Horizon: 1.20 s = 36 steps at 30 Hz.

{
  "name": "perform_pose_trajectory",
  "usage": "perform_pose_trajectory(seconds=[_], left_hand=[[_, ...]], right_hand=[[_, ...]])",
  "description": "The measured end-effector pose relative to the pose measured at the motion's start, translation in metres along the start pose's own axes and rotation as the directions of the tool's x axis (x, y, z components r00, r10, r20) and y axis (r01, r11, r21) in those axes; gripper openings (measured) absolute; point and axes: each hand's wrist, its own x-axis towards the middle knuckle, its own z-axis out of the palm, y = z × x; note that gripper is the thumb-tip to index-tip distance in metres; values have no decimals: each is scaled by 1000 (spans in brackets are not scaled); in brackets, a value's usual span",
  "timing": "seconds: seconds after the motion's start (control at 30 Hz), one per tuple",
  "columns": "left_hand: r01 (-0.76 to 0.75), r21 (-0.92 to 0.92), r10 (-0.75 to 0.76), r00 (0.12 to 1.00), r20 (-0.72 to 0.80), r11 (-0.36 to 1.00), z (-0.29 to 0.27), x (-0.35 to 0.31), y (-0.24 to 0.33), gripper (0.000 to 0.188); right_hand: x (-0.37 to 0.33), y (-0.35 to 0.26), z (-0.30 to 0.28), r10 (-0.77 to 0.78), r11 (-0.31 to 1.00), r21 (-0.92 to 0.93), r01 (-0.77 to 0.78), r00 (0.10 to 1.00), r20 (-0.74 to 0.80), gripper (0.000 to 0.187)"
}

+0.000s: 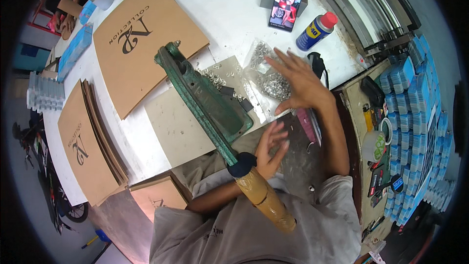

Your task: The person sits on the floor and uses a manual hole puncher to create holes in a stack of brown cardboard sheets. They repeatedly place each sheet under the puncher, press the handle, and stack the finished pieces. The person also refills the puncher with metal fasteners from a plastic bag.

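Note:
A green metal lever press (205, 102) stands on a grey board (171, 132) at the table's front edge. Its long lever reaches toward my body and ends in a tan taped handle (264, 198). My left hand (271, 149) is raised beside the handle, palm up, its fingers apart and nothing in them. With fingers spread, my right hand (303, 82) hovers at the edge of a clear plastic bag (276, 85) of small silver metal rings; whether it touches the bag is unclear. Loose silver rings (212, 79) lie scattered behind the press, near small dark blocks (227, 90).
Large brown cardboard sheets (146, 29) and another brown stack (88, 142) lie to the left. A blue spray can (317, 32) and a phone (286, 5) propped on a box stand at the back. Bundled blue packs (410, 117) fill the right side. Another person's hands (66, 24) show far left.

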Motion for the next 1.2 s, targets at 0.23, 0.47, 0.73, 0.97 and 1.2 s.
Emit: perform_pose_trajectory(seconds=[0.23,0.47,0.73,0.97,1.2], left_hand=[[75,231,-89,995,48,970,-67,-71,-23,50],[145,311,-123,988,-89,939,-140,-98,-109,44],[191,379,-52,937,-346,906,-167,-94,-29,30],[247,352,1,818,-576,903,-210,-123,-34,28],[278,339,-12,788,-615,899,-218,-129,-42,26]], right_hand=[[4,4,18,81,997,0,-81,996,23,151],[13,16,34,12,999,42,-7,993,-116,133],[1,19,34,-15,1000,1,15,986,-163,134],[-16,4,9,80,997,-16,-79,996,40,152],[-5,24,24,94,960,264,-97,995,24,140]])
